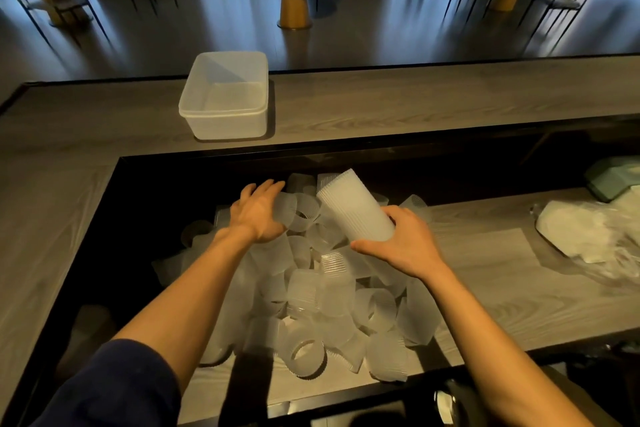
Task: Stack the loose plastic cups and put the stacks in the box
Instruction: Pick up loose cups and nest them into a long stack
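Observation:
A heap of loose ribbed translucent plastic cups lies on the lower wooden work surface. My right hand grips a tall stack of nested cups near its lower end; the stack tilts up and to the left above the heap. My left hand reaches into the far side of the heap and closes on a single loose cup, thumb on its near side. The translucent plastic box stands open and holds nothing, on the raised counter behind the heap.
The raised wooden counter runs across the back and down the left side. Crumpled clear plastic bags lie at the right on the lower surface, with a pale green object behind them. A dark gap lies left of the heap.

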The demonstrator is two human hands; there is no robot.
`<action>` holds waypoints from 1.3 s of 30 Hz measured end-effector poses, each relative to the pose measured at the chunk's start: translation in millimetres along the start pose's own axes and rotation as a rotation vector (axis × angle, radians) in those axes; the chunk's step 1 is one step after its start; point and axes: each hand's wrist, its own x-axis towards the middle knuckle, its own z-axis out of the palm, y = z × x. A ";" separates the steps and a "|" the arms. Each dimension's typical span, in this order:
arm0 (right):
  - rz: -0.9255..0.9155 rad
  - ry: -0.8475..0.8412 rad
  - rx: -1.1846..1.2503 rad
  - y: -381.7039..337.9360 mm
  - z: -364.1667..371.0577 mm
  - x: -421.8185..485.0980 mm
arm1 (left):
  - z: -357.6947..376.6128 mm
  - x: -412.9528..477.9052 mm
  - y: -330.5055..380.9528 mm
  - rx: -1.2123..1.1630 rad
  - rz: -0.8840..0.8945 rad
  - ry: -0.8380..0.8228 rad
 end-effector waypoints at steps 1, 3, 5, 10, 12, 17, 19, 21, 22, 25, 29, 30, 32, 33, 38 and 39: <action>0.007 -0.004 -0.007 0.6 0.5 0.7 | -0.5 3.2 2.3 0.039 0.015 -0.014; 0.013 -0.009 -0.017 1.3 2.0 1.4 | -0.3 8.4 5.0 0.096 0.039 -0.035; 0.020 -0.014 -0.029 0.9 2.6 1.4 | 1.2 10.9 3.7 0.125 0.052 -0.019; 0.008 -0.012 -0.028 0.8 2.3 2.9 | -2.4 6.3 -0.2 0.194 0.117 0.103; -0.001 -0.003 -0.023 -0.1 2.5 3.1 | -11.6 4.5 1.3 0.146 0.108 0.092; -0.036 -0.003 -0.029 -7.0 5.3 2.6 | -44.0 -3.4 7.2 0.106 0.111 0.071; -0.056 -0.006 -0.015 -10.5 6.5 1.0 | -56.4 -9.3 10.0 0.086 0.113 0.089; -0.073 -0.006 0.000 -13.8 6.7 -1.2 | -66.6 -15.3 12.8 -0.017 0.085 0.133; -0.083 -0.006 0.001 -14.9 7.1 -2.4 | -70.3 -17.8 13.8 -0.117 0.061 0.174; -0.107 -0.025 -0.003 -17.0 8.4 -5.7 | -74.8 -22.1 13.4 -0.596 -0.070 0.286; -0.165 -0.069 -0.001 -20.4 8.8 -10.9 | -72.6 -36.2 23.6 -1.265 -0.194 0.178; -0.178 -0.068 -0.001 -21.7 9.1 -12.3 | -69.3 -40.4 27.4 -1.327 -0.180 0.130; -0.194 -0.052 -0.006 -25.5 10.7 -14.4 | -59.3 -45.6 31.1 -1.384 -0.144 0.080; -0.193 -0.041 -0.006 -27.7 11.5 -15.4 | -54.6 -48.3 31.5 -1.398 -0.127 0.062; -0.209 0.016 0.006 -32.0 11.7 -18.5 | -44.7 -63.8 37.2 -1.303 -0.052 -0.005; -0.221 0.020 0.000 -31.7 10.9 -18.5 | -45.1 -67.1 38.6 -1.279 -0.059 0.010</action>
